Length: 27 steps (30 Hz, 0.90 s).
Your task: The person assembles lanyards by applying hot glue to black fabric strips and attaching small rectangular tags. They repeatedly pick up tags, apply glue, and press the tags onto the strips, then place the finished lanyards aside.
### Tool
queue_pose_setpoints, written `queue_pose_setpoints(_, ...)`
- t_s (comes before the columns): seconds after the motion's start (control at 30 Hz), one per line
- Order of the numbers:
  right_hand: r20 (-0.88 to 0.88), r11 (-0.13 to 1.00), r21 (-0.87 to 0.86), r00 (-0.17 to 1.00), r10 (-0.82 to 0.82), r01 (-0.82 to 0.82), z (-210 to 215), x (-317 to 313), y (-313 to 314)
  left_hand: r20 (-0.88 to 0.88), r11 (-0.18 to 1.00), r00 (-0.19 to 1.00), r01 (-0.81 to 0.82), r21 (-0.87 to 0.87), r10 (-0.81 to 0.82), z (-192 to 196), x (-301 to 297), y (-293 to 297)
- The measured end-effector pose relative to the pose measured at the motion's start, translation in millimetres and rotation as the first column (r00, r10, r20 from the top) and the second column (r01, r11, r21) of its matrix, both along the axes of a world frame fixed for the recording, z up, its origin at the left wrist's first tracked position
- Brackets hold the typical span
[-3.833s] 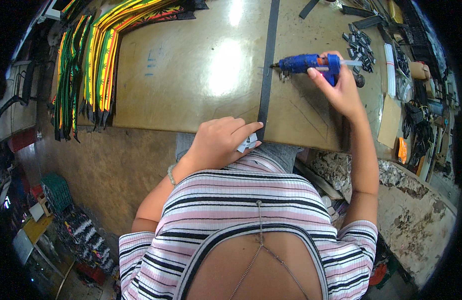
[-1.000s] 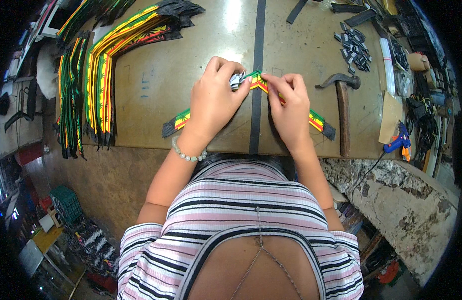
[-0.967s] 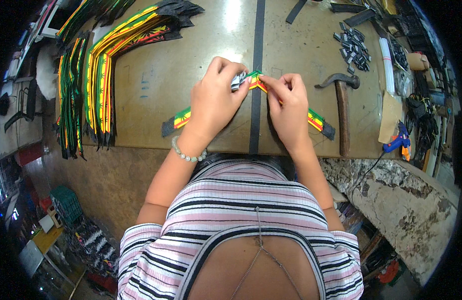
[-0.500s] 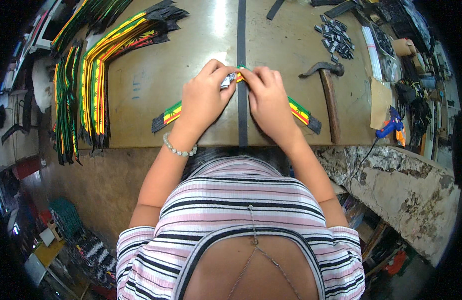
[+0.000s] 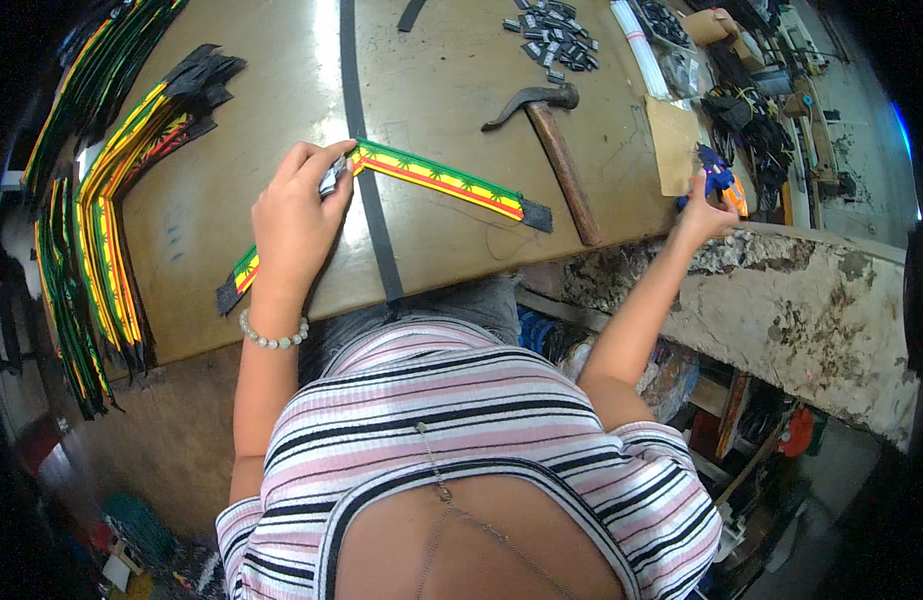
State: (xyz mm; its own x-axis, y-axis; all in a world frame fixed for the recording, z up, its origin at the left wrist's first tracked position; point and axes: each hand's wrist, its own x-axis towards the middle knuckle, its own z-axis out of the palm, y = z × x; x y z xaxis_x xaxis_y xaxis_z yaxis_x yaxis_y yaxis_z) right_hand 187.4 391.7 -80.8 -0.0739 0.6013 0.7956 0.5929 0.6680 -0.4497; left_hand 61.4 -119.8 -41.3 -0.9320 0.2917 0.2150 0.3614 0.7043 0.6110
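Note:
My left hand [image 5: 300,215] is closed on the bend of a green, yellow and red patterned strap [image 5: 442,184] with black ends, which lies in a wide V on the table. Small whitish pieces [image 5: 333,178] show between its thumb and fingers; what they are is hard to make out. Out at the table's right edge, my right hand [image 5: 704,218] has its fingers wrapped round a blue glue gun [image 5: 716,170] with an orange part.
A hammer [image 5: 562,160] lies between my hands, below a heap of small black pieces [image 5: 554,38]. Stacked patterned straps [image 5: 107,220] cover the table's left side. A dark band [image 5: 367,130] crosses the tabletop. Tan cardboard [image 5: 672,145] lies near the glue gun.
My right hand has left the strap's bend, moved right and taken hold of the glue gun. The left hand stays at the bend. The view has shifted to the right.

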Motion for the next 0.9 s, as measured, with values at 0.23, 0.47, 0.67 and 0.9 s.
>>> queue_pose_setpoints(0.23, 0.312, 0.800, -0.588, 0.880, 0.359, -0.118, 68.5, -27.4, 20.9, -0.035, 0.998, 0.999, -0.016, 0.057, 0.018, -6.7, -3.0, -3.0)
queue_pose_setpoints(0.47, -0.031, 0.148, -0.777, 0.271, 0.962, -0.612, 113.5, -92.6, -222.3, -0.034, 0.997, 0.999, -0.032, 0.064, 0.034, -8.2, -1.9, -3.2)
queue_pose_setpoints(0.67, 0.054, 0.029, -0.794, -0.024, 0.998, -0.607, 101.6, -119.8, -275.3, -0.042, 0.996, 0.998, -0.035, 0.078, 0.038, -8.7, -1.2, -3.4)
queue_pose_setpoints(0.9, 0.123, 0.072, -0.789, -0.043, 0.991, -0.611, 91.7, -126.8, -276.2, -0.079, 0.998, 0.997, -0.016, 0.069, 0.021, -11.6, -2.6, -4.7)
